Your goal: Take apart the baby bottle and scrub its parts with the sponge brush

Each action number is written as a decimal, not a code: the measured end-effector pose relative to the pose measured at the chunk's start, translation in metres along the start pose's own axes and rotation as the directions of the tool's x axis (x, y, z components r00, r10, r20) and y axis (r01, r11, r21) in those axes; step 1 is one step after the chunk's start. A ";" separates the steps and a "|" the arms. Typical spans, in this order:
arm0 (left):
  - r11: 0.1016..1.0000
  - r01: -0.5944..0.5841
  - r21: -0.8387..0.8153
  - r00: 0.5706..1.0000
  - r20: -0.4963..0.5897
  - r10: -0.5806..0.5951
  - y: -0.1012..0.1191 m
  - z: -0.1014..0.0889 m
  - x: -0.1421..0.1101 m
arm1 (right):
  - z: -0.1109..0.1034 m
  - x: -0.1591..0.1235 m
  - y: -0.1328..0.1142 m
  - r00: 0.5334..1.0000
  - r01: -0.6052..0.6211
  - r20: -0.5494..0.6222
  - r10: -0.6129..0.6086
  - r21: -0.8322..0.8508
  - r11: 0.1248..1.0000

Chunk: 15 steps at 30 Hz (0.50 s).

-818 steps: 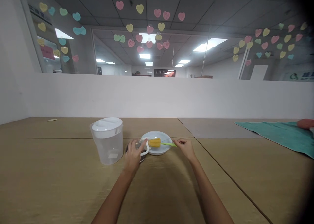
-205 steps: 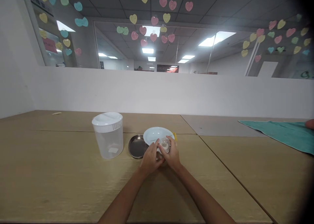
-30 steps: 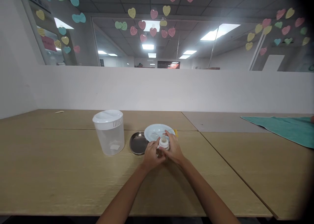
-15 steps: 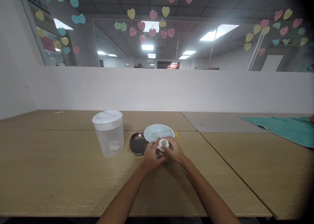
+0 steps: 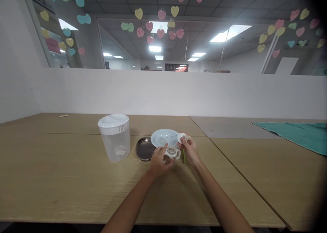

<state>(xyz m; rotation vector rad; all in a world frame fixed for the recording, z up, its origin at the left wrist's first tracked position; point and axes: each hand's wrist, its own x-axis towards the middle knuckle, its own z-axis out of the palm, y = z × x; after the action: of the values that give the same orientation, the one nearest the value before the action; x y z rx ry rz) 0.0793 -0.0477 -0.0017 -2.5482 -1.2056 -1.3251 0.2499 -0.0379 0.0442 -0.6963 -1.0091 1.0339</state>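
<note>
My left hand (image 5: 159, 162) is closed around a small bottle (image 5: 171, 152) with a white collar and a white side handle. The bottle's round mouth faces up, uncovered. Just right of it and a little higher, my right hand (image 5: 189, 149) grips a white cap (image 5: 181, 137) with a beige tip pointing right. Cap and bottle are apart. Behind both hands sits a light blue plate (image 5: 159, 136) with a thin line across it, too fine to name. A narrow yellow-green stick-like thing (image 5: 184, 156) shows below my right hand, its upper part hidden.
Left of the plate lies a round dark metal dish (image 5: 144, 149), close against it. Farther left stands a tall translucent bucket (image 5: 116, 144) with a white lid. A teal cloth (image 5: 293, 134) spreads at the far right. A white wall (image 5: 163, 93) rises behind the table.
The cap has come off the bottle; my right hand has carried it up and to the right. My left hand still holds the bottle. The bit of a hand by the cloth is gone from view.
</note>
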 end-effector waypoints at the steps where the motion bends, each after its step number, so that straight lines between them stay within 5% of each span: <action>1: 1.000 0.002 0.002 1.000 0.000 -0.002 0.000 0.000 0.000 | -0.001 0.001 -0.003 1.000 0.002 0.001 -0.002 0.066 0.998; 9: 1.000 -0.002 0.014 1.000 0.010 0.002 0.000 0.000 0.000 | -0.014 0.007 -0.023 0.997 -0.046 0.081 0.012 0.434 0.900; 15: 1.000 -0.015 0.006 1.000 0.000 0.015 -0.001 0.000 0.000 | -0.018 0.013 -0.008 0.995 -0.103 0.046 0.093 0.543 0.833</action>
<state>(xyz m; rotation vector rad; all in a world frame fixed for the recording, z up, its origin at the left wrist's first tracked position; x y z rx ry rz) 0.0787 -0.0468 -0.0020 -2.5484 -1.1865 -1.3163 0.2717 -0.0288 0.0478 -0.2647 -0.6426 1.3462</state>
